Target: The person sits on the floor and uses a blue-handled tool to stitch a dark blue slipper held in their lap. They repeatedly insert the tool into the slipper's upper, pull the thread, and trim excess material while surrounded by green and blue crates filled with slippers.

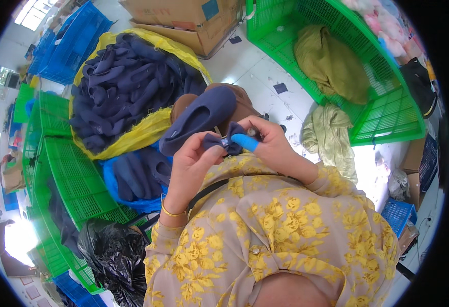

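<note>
Between my hands, over my lap, is a small navy fabric bow [234, 132] with a shiny piece at its middle. My left hand [192, 159] pinches the bow's left side between thumb and fingers. On the other side, my right hand [271, 146] grips it, a blue cover wrapped round one digit pressing near the shiny centre. Something small and dark shows by the right fingers; I cannot make out what. Just beyond the left hand, a navy slip-on shoe [219, 102] lies tilted across my lap, its opening facing up.
A yellow-edged sack [147, 125] heaped with navy shoes stands front left, beside a blue bag [155, 202] of more. Green crates [83, 171] line the left; another green crate [388, 123] holds olive cloth [332, 64]. A black plastic bag [109, 250] sits near my left elbow.
</note>
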Motion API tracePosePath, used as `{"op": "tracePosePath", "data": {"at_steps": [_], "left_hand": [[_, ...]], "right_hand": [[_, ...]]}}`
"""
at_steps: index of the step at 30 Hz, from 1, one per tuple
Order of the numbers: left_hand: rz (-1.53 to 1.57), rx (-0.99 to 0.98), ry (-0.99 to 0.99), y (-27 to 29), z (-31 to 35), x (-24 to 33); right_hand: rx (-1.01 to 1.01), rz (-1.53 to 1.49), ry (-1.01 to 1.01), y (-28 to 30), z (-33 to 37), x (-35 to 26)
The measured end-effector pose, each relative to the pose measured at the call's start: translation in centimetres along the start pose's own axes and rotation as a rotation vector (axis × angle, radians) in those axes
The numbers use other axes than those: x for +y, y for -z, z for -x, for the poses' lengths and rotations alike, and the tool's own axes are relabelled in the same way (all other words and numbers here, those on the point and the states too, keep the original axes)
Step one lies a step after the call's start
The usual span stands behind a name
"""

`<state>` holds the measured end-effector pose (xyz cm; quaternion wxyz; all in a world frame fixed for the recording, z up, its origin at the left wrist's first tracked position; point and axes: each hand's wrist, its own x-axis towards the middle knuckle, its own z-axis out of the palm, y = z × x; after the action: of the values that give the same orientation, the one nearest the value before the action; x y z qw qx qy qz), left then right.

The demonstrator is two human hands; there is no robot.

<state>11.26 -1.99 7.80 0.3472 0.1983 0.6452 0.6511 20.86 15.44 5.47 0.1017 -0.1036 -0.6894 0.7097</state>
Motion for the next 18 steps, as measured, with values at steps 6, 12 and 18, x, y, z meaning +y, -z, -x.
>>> {"op": "tracePosePath", "data": {"at_steps": [6, 12, 18], "left_hand": [[0.234, -0.040, 0.048, 0.2, -0.3, -0.3], [0.310, -0.044, -0.028, 0.2, -0.1, -0.8], [0.208, 0.007, -0.095, 0.0, 0.1, -0.4]], "right_hand": [[-0.003, 0.016, 0.094, -0.6, 0.3, -0.3], [-0.026, 0.181, 0.287, -0.6, 0.2, 0.2], [-0.027, 0.118, 0.126, -0.2, 0.3, -0.4]]}}
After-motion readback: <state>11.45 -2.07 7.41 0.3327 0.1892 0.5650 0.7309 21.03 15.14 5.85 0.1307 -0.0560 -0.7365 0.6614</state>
